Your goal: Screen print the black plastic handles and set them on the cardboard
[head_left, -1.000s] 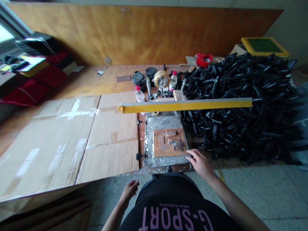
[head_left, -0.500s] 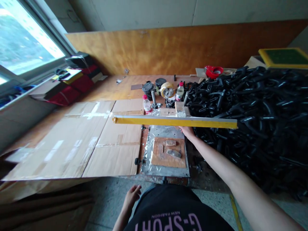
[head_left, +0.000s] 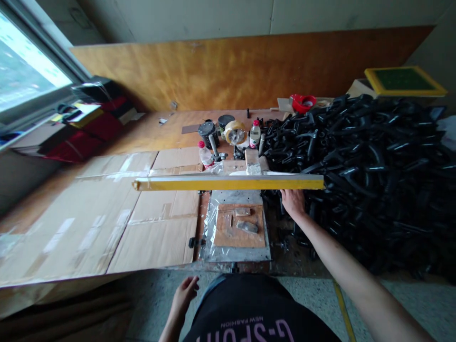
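A long yellow frame (head_left: 228,184) with a pale top edge is seen edge-on, raised across the work plate. My right hand (head_left: 294,202) is just under its right part, beside the black parts pile. The frame hides most of the fingers, so whether they grip anything cannot be seen. My left hand (head_left: 187,289) hangs by my body in front of the table edge, fingers loosely bent and nothing in them. Below the frame lies a grey metal plate (head_left: 235,254) bearing a brown board (head_left: 223,232) with small blocks. Behind the frame stands a pale block (head_left: 252,159) partly wrapped in clear film.
Glossy black curved parts (head_left: 359,171) are heaped on the right. Flattened cardboard (head_left: 167,237) covers the left side. Behind are a red-capped bottle (head_left: 255,135), another bottle (head_left: 205,154), dark tubs (head_left: 207,133) and a tape roll (head_left: 235,133). A green-centred yellow frame (head_left: 404,80) rests back right.
My right hand has moved right along the underside of the raised frame, towards the black parts. The view has shifted, so the scene sits further left. My left hand still hangs low.
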A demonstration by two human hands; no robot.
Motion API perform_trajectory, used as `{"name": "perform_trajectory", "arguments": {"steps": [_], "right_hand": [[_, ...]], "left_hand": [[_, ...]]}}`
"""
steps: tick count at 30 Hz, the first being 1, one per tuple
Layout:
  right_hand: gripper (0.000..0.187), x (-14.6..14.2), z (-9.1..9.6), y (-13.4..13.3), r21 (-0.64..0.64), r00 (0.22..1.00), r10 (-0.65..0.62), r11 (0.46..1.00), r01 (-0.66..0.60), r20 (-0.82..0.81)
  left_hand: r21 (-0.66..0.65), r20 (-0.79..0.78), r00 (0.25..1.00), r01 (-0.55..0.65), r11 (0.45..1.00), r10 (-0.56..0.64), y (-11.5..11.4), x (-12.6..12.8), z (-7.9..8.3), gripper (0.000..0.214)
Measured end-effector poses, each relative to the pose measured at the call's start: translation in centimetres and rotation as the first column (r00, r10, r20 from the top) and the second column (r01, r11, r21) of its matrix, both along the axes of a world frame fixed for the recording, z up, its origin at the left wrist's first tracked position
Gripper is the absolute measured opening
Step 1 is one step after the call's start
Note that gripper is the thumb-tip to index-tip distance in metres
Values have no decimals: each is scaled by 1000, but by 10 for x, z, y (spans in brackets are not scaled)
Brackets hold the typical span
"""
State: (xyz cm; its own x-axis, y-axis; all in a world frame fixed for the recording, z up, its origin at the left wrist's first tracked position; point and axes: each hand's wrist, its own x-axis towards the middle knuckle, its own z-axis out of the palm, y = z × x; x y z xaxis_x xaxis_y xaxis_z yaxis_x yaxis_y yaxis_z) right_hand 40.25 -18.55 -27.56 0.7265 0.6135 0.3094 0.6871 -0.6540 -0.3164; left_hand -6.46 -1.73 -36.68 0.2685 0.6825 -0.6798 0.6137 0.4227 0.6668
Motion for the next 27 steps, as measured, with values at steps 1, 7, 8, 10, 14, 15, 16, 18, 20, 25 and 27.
{"name": "perform_trajectory", "arguments": {"steps": [1, 7, 8, 10, 14, 15, 16, 18, 20, 25, 27], "right_hand": [[26, 3, -1, -10, -76, 997, 5, 997, 0, 72], [20, 9, 4, -19, -387, 989, 97, 921, -47, 112], [19, 8, 6, -18, -409, 988, 107, 911, -53, 111], [18, 6, 12, -18, -431, 983, 139, 899, -76, 117], [12, -14, 20, -19, -359, 971, 188, 925, -125, 146], [11, -25, 20, -15, -303, 970, 202, 940, -155, 132], [10, -38, 19, -10, -237, 967, 232, 950, -202, 104], [11, -68, 14, 6, -103, 937, 347, 934, -342, 33], [12, -98, 5, 27, -32, 875, 485, 874, -485, -5], [30, -140, -22, 60, -55, 840, 543, 839, -542, -3], [36, -143, -26, 59, -52, 848, 529, 847, -528, 6]], "left_hand": [[29, 16, 1000, 3, 1000, -4, 5, 3, 3, 67], [265, -23, 991, 134, 955, -133, 31, 16, 34, 63], [295, -40, 988, 152, 943, -146, 34, 17, 41, 62], [341, -60, 990, 137, 930, -124, 38, 15, 55, 61], [399, -40, 999, 43, 916, -29, 49, 14, 78, 57], [408, -32, 999, 34, 913, -24, 52, 17, 83, 56], [416, -16, 1000, 27, 909, -23, 56, 21, 86, 56], [432, 47, 998, 13, 902, -37, 65, 34, 92, 55], [451, 140, 987, 7, 893, -79, 74, 53, 96, 54], [475, 262, 941, 68, 877, -215, 96, 99, 106, 45], [482, 290, 922, 91, 871, -257, 104, 113, 115, 41]]}}
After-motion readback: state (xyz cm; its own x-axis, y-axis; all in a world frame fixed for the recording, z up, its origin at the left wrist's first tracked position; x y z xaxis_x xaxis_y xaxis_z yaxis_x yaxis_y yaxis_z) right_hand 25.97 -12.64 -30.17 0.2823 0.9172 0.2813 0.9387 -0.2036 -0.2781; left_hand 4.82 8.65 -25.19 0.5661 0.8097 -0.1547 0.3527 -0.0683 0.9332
